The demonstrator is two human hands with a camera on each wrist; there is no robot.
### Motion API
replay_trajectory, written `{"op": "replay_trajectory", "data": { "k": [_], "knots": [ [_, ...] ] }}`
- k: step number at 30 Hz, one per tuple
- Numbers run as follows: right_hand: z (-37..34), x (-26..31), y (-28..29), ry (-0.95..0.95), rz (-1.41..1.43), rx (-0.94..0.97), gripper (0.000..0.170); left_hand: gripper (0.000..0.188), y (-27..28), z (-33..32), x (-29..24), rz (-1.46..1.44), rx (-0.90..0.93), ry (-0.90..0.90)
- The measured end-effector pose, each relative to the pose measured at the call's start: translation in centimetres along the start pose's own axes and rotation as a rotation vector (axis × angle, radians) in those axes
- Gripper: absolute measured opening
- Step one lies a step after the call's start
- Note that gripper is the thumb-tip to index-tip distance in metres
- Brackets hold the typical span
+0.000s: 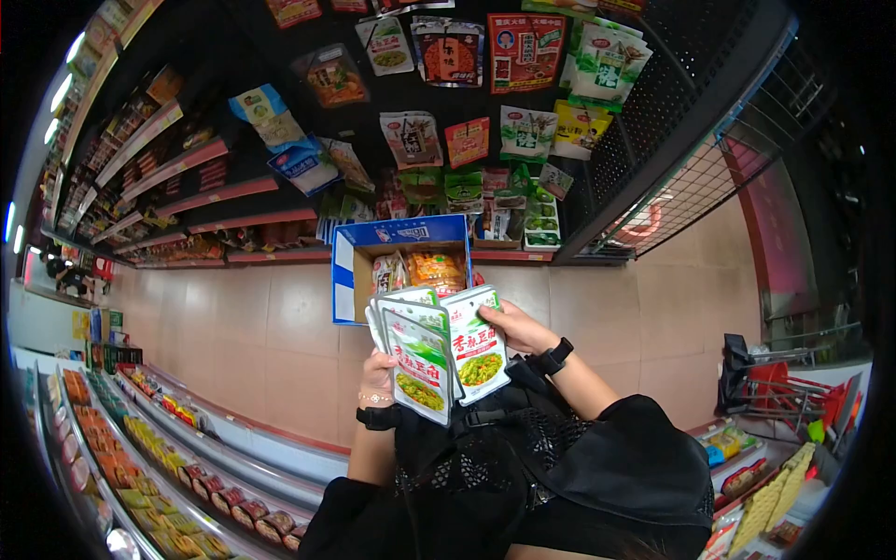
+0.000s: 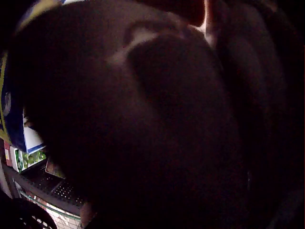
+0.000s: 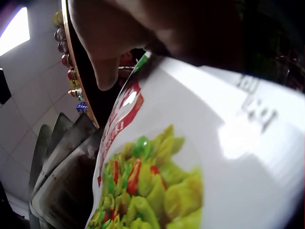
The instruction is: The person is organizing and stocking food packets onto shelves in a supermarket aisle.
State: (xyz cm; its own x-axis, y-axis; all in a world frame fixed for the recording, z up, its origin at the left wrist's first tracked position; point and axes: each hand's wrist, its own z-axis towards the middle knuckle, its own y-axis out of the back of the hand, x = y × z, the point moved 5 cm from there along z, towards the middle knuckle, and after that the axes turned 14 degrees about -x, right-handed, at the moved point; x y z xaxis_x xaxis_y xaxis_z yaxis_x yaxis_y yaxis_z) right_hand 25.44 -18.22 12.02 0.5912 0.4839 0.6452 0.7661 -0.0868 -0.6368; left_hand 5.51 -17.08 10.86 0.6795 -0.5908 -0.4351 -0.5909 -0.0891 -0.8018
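Observation:
My left hand [image 1: 377,375] grips a fanned bunch of white and green food packets [image 1: 420,366] by their left edge. In my right hand [image 1: 509,322] is another such packet [image 1: 480,347], pinched at its upper right with the thumb on the front. It overlaps the left bunch in the head view. The right wrist view shows this packet [image 3: 157,171] up close, with its picture of a green and red dish. Just beyond the packets is an open blue box [image 1: 401,230] holding orange and pale packets [image 1: 435,271]. The left wrist view is mostly dark against the hand.
A black pegboard rack [image 1: 523,56] with hanging food packets stands ahead, stocked shelves [image 1: 177,149] to the left. A chilled display case [image 1: 205,476] runs along the lower left. A wire mesh panel [image 1: 719,159] is at the right, a red cart [image 1: 779,387] at the lower right.

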Motion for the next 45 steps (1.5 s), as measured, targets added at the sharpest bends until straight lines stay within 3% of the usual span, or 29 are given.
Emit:
{"op": "replay_trajectory", "data": {
  "k": [5, 7, 10, 13, 20, 25, 38, 43, 45],
  "knots": [
    [0.9, -0.6, 0.6, -0.013, 0.028, -0.164, 0.042, 0.06, -0.8, 0.1, 0.8, -0.034, -0.001, 0.012],
    [0.5, 1.0, 0.1, 0.38, -0.224, -0.221, 0.039, 0.06, -1.5, 0.2, 0.8, -0.075, 0.034, 0.029],
    [-0.3, 2.0, -0.6, 0.473, -0.264, -0.252, 0.031, 0.061, -1.7, 0.0, 1.2, -0.125, 0.043, 0.05],
    [0.2, 1.2, 0.3, 0.394, -0.244, -0.158, 0.022, 0.061, -1.4, 0.0, 1.5, -0.122, 0.009, 0.056],
    [-0.2, 1.9, 1.0, 0.34, -0.225, -0.191, 0.014, 0.061, -1.8, -0.2, 2.2, -0.124, -0.052, 0.05],
    [-0.8, 2.8, 1.1, 0.555, -0.524, -0.242, 0.013, 0.059, -1.5, -0.2, 2.8, -0.119, -0.104, 0.019],
    [-0.2, 3.3, 3.4, 0.184, -0.547, -0.169, 0.016, 0.06, -4.2, 0.3, 3.3, -0.163, -0.058, -0.04],
    [-0.5, 3.3, 2.5, -0.037, -0.279, -0.036, 0.024, 0.06, -4.0, 0.5, 4.0, -0.148, -0.098, -0.03],
    [-0.5, 3.3, 2.3, -0.037, -0.293, -0.037, 0.023, 0.06, -3.9, 0.5, 4.1, -0.103, -0.104, -0.023]
  ]
}}
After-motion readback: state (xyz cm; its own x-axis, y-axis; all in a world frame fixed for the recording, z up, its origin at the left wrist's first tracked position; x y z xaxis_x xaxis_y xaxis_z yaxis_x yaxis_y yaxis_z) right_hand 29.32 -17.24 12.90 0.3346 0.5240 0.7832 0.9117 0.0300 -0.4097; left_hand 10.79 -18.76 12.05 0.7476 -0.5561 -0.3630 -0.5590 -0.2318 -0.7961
